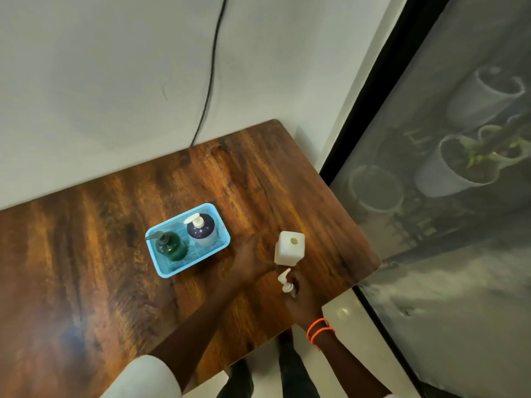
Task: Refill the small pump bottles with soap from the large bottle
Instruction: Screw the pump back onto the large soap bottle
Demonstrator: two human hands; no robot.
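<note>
Head view looks down on a wooden table [115,239] with a blue mesh basket [163,268] near its middle. Two small pump bottles stand in the basket, both with pumps fitted: a green bottle [172,248] at the 9 o'clock end and a dark blue bottle [202,229] at the 2 o'clock end. At 3 o'clock from the basket, well apart from it, stands a white square bottle [288,249], upright, its neck open and uncapped; whether this is the large supply bottle or another one to fill, I cannot tell from its size alone. The right hand [300,301], with orange bands [320,330] at the wrist, lies just at 6 o'clock from that bottle, its fingers curled around a white pump head [286,282], which points up toward the bottle. Holding the pump off to the side probably keeps its wet tube off the table and leaves the neck free for pouring. The left hand [253,258] rests between basket and white bottle, close to the bottle's side, likely to steady it; how far its fingers are spread, or whether they touch the bottle, I cannot tell. No brand, label or writing can be read on any bottle.
</note>
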